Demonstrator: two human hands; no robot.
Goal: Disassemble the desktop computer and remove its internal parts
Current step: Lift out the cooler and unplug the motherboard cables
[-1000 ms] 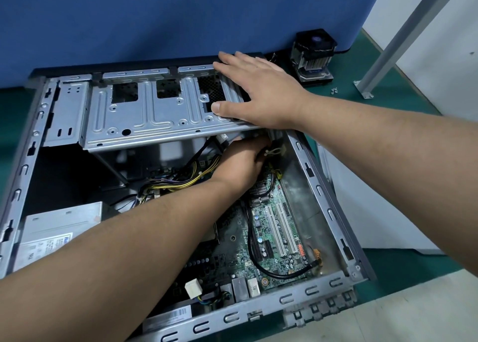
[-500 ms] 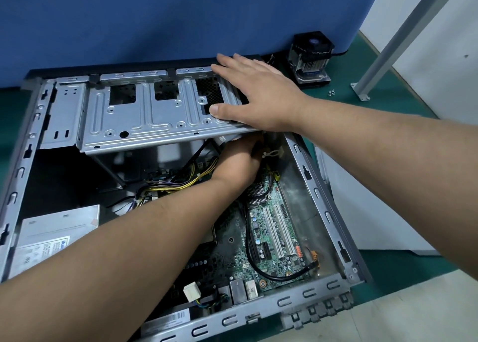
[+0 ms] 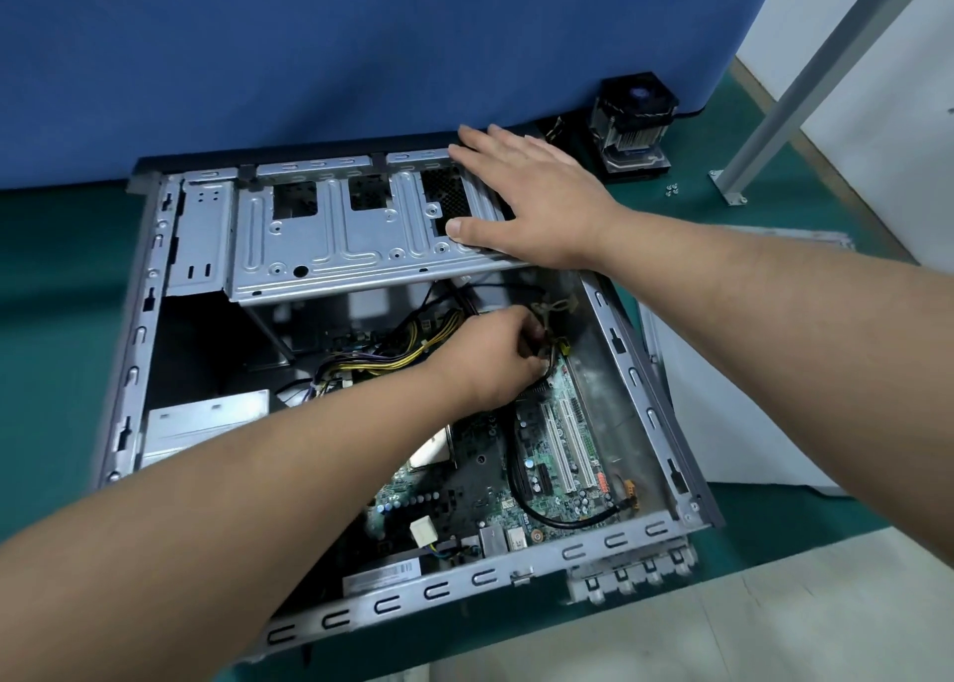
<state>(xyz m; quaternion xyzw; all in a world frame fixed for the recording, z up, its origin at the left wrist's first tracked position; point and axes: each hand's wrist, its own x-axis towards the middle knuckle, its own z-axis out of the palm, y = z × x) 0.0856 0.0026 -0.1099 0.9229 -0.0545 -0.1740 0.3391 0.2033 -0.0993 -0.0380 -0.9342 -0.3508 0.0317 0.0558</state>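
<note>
My open grey steel computer case (image 3: 645, 372) lies before me on the green table mat (image 3: 57, 294). In it, the silver perforated drive cage (image 3: 335, 237) sits at twelve o'clock, the green motherboard (image 3: 542, 454) at four, the boxy silver power supply (image 3: 206, 418) at nine. The black finned cooler fan (image 3: 637, 124) stands on the mat at one, outside the case

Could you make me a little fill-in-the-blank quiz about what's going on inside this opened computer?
1. The right hand lies flat on the metal ____.
2. The left hand pinches cables under the drive cage, above the green ____.
3. The removed cooler fan stands beside the ____ partition.

Missing: drive cage; motherboard; blue
</note>
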